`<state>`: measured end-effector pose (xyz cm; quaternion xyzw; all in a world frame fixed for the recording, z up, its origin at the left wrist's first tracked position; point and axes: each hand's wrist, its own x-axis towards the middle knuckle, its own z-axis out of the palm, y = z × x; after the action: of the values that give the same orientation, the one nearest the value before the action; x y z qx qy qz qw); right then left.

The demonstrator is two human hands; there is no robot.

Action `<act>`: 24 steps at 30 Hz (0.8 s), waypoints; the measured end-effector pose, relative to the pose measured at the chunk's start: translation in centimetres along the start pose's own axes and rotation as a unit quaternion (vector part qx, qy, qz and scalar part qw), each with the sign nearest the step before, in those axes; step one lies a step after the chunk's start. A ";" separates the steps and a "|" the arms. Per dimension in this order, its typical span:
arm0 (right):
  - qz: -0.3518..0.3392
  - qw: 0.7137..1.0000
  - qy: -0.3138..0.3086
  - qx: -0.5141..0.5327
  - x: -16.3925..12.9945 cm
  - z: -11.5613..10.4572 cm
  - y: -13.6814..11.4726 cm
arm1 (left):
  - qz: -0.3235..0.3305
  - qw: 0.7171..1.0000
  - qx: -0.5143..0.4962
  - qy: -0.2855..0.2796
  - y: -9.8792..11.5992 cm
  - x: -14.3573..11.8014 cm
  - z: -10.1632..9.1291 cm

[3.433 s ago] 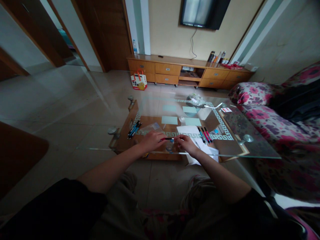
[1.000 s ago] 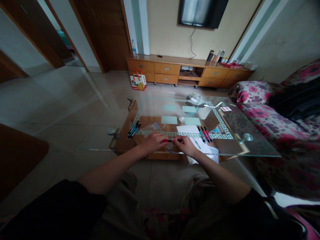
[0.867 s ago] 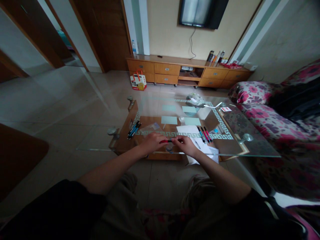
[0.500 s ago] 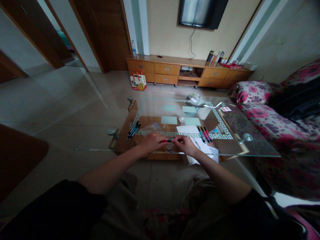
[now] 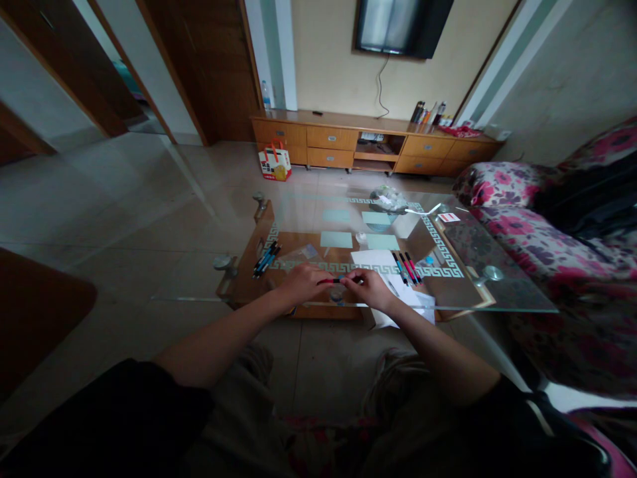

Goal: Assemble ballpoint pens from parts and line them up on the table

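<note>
One slim red-and-black pen (image 5: pixel 329 281); left hand (image 5: pixel 302 283), right hand (image 5: pixel 369 287) both gripping it. Position: clear glass table's (image 5: pixel 298 219) near edge.

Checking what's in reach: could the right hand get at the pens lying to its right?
Probably yes: the pens lie close by, and nothing seems to block the right hand. It appears busy, though, sharing a held pen with the left hand, so it may need to let go first.
</note>
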<state>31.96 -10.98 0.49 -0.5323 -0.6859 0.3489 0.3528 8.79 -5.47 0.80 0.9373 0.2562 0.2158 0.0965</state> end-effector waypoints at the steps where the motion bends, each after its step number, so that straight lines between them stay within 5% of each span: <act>1: 0.002 1.000 0.000 0.003 0.0 0.0 0.0 | -0.001 1.000 0.001 0.001 0.0 0.0 0.0; 24: 0.021 1.000 0.013 0.012 0.0 -0.1 -0.8 | 0.000 1.000 0.018 -0.011 -0.3 -0.1 0.5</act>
<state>31.67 -11.15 1.21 -0.5469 -0.6657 0.3574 0.3606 8.80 -5.32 0.25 0.9411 0.2593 0.2005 0.0830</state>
